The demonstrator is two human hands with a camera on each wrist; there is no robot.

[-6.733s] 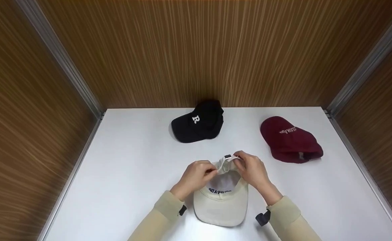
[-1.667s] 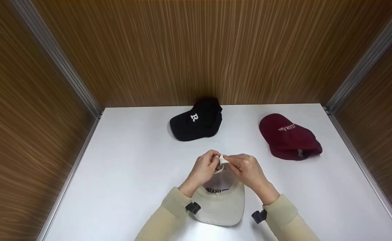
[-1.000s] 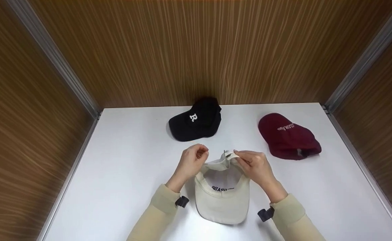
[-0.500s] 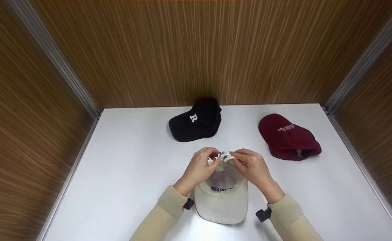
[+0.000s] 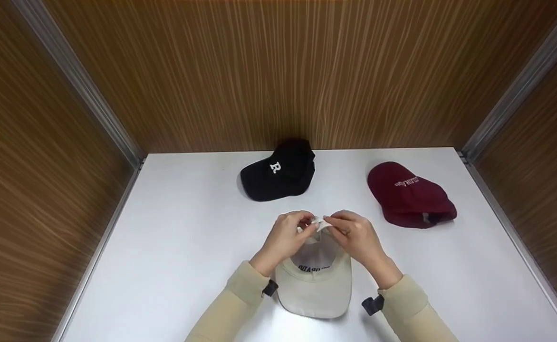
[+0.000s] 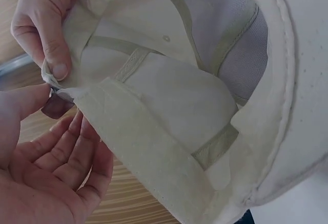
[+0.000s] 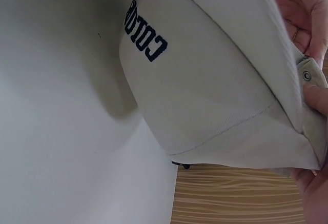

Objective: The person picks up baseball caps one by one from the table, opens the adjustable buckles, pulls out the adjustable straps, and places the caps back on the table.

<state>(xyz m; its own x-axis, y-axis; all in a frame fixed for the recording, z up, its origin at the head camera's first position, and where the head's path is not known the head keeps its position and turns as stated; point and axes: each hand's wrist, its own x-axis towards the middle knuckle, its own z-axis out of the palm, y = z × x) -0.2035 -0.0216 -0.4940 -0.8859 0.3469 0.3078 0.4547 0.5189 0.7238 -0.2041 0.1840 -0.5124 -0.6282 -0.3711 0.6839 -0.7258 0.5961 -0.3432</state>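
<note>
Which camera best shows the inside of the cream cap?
Left wrist view: the cap's inside fills much of it, seams plain. The head view shows it smaller; the right wrist view shows mainly the cap's outside.

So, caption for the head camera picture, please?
Fingers pinch the strap of a pale cap; a black cap and a red cap lie beyond.

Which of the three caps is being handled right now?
The cream cap, nearest the person: the left hand and right hand hold its back strap. The black cap and maroon cap lie farther back on the table, untouched.
</note>
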